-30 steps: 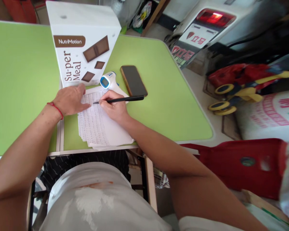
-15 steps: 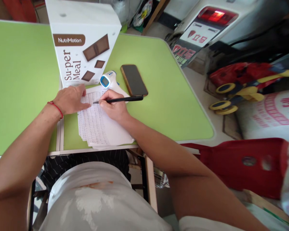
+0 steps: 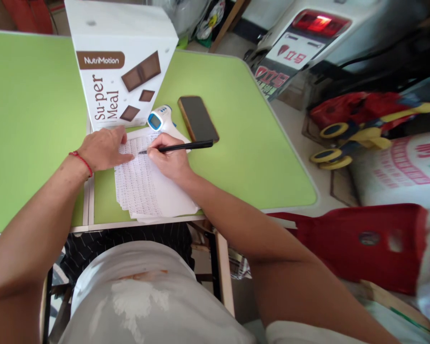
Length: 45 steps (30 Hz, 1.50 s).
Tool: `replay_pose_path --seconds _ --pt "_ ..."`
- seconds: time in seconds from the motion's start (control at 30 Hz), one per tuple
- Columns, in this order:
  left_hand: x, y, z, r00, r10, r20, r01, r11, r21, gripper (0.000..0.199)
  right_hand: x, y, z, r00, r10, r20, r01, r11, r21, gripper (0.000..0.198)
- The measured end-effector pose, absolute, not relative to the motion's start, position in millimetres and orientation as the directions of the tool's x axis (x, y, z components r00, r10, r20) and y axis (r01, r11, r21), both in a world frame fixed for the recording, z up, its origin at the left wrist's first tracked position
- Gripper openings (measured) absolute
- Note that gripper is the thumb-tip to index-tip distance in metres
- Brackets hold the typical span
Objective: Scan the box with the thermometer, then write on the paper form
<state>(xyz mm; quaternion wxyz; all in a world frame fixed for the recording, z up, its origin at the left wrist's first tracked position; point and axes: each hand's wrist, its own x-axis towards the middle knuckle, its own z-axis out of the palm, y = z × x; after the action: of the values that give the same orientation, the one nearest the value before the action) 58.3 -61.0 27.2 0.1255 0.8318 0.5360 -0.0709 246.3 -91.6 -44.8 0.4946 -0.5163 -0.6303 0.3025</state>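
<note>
Right hand (image 3: 169,158): closed in a writing grip around a black pen (image 3: 189,146), the barrel slanting out past the knuckles, the nib pointing at the script beside the left thumb.
Left hand (image 3: 103,148): spread flat, thumb held apart and lying on the sheets; a red bracelet (image 3: 80,162) circles the wrist. I cannot tell whether its fingertips touch the box behind.
Sheets (image 3: 146,196): a loose, uneven stack at the near edge of the green table (image 3: 265,162), the left part dense with handwriting, too small to read from here.
Box (image 3: 132,57): white, marked "NutriMotion Su-per Meal", standing upright just beyond the left hand.
Thermometer (image 3: 160,117): white and blue, between the box and the right hand.
Phone (image 3: 198,119): lying dark-screened in a brown case, right of the thermometer.
Beyond the table: a glowing red tail light (image 3: 321,24) and, nearer the writer, a red chair (image 3: 344,253).
</note>
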Motion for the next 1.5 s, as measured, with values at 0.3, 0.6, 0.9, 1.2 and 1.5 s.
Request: replay_pose_path --seconds 0.3,0.6,0.9,1.2,1.5 --pt "58.3 -59.5 26.3 0.418 0.873 -0.251 0.908 -0.393 0.146 0.051 245.5 -91.9 -42.6 0.017 0.953 0.304 0.313 0.283 -0.906 0.012" --pt "58.4 -61.3 30.0 0.414 0.874 -0.255 0.91 -0.389 0.144 0.047 246.5 -90.9 -43.4 0.011 0.955 0.296 0.359 0.272 -0.893 0.015" --pt "56.8 -60.3 29.6 0.417 0.872 -0.254 0.908 -0.389 0.155 0.049 247.7 -91.7 -40.6 0.014 0.947 0.322 0.373 0.294 -0.88 0.014" --pt "58.1 -61.0 31.1 0.419 0.872 -0.252 0.907 -0.387 0.167 0.046 246.8 -93.6 -42.9 0.01 0.946 0.325 0.354 0.301 -0.885 0.013" --pt "57.3 -60.6 31.6 0.425 0.865 -0.267 0.905 -0.396 0.157 0.044 249.6 -88.6 -46.6 0.087 0.928 0.362 0.375 0.306 -0.875 0.014"
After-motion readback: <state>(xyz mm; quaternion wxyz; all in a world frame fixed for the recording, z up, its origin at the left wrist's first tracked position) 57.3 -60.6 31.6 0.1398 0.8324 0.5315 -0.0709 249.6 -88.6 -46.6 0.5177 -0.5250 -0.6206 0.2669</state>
